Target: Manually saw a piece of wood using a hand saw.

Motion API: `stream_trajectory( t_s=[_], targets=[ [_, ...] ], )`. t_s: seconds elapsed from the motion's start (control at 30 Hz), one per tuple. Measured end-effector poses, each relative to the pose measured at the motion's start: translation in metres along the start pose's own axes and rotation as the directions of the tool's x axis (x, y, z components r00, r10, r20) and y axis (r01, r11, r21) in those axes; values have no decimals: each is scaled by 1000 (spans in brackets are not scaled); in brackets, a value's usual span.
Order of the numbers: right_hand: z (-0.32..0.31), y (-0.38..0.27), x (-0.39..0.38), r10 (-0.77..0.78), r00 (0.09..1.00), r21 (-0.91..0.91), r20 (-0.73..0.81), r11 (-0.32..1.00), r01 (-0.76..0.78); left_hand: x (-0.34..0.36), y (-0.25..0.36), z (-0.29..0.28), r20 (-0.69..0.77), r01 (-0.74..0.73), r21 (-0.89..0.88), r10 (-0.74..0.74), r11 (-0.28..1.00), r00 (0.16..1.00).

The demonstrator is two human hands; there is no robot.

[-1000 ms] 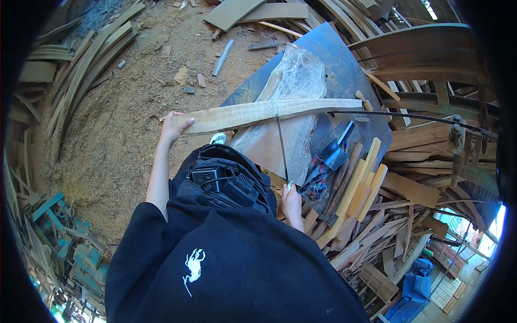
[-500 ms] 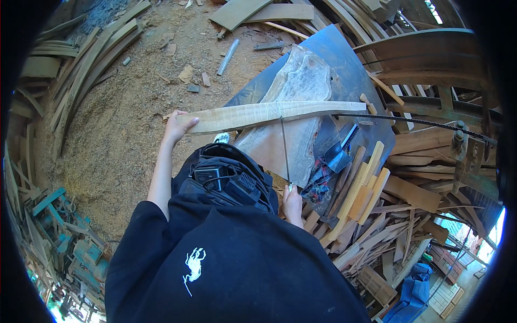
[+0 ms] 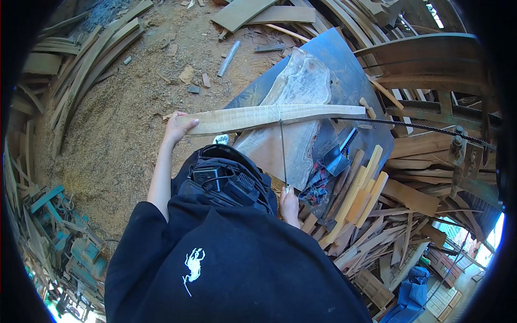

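While the long pale wooden plank [image 3: 258, 117] lies across the rough wood slab [image 3: 293, 116] on the blue sheet [image 3: 344, 81], its end is gripped by the left hand [image 3: 177, 126], and a thin metal rod [image 3: 283, 153] is clasped by the right hand [image 3: 289, 203]

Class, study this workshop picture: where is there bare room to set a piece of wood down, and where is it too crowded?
Open patch: the sawdust floor, bordered by the curved planks on the left and the long pale strip held by the left hand. The blue-grey sheet shows bare margin beside the pale slab. Crowded: the offcut pile right of the right hand.
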State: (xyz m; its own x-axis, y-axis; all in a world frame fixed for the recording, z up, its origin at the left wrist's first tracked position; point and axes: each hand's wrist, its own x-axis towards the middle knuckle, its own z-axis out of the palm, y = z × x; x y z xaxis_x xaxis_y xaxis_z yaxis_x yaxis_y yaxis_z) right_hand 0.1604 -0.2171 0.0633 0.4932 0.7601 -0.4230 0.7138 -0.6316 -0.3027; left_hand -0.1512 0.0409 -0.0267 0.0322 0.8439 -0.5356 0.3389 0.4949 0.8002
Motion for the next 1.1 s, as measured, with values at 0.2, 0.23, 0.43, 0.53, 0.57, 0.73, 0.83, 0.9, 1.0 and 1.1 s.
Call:
stream_trajectory(
  t_s=[0.2, 0.23, 0.43, 0.53, 0.57, 0.73, 0.83, 0.9, 1.0, 1.1],
  targets=[
    [6, 9, 2, 40, 999, 16, 7, 999, -40, -2, 4, 2, -15, -15, 0, 15, 1000, 1000],
    [10, 16, -2, 39, 999, 18, 8, 999, -39, -2, 2, 1, -13, -9, -7, 9, 1000, 1000],
    [14, 29, -17, 109, 994, 49, 17, 993, -110, -7, 17, 0, -11, -10, 37, 10, 999, 1000],
    [15, 34, -15, 57, 998, 55, 9, 997, -57, -4, 15, 1, -14, -25, 73, 27, 997, 1000],
    [16, 36, -15, 37, 999, 77, -4, 996, -37, -3, 12, 0, -19, -26, 68, 27, 997, 999],
    [12, 32, -15, 13, 1000, 104, -15, 995, -11, 2, 1, 0, -31, -35, 82, 37, 996, 999],
    [12, 23, -4, -13, 996, 140, -83, 990, 24, 1, -1, 0, -40, -36, 91, 40, 995, 998],
    [12, 18, 8, -2, 995, 199, -101, 980, 22, -2, 6, 3, -26, -28, 77, 30, 997, 999],
    [11, 17, 9, 18, 991, 174, -132, 985, 5, -3, 8, 3, -43, -27, 79, 31, 996, 999],
    [1, 8, 6, -21, 995, 165, -101, 985, 38, -1, 7, 1, -59, -51, 118, 59, 992, 997]
  ],
)
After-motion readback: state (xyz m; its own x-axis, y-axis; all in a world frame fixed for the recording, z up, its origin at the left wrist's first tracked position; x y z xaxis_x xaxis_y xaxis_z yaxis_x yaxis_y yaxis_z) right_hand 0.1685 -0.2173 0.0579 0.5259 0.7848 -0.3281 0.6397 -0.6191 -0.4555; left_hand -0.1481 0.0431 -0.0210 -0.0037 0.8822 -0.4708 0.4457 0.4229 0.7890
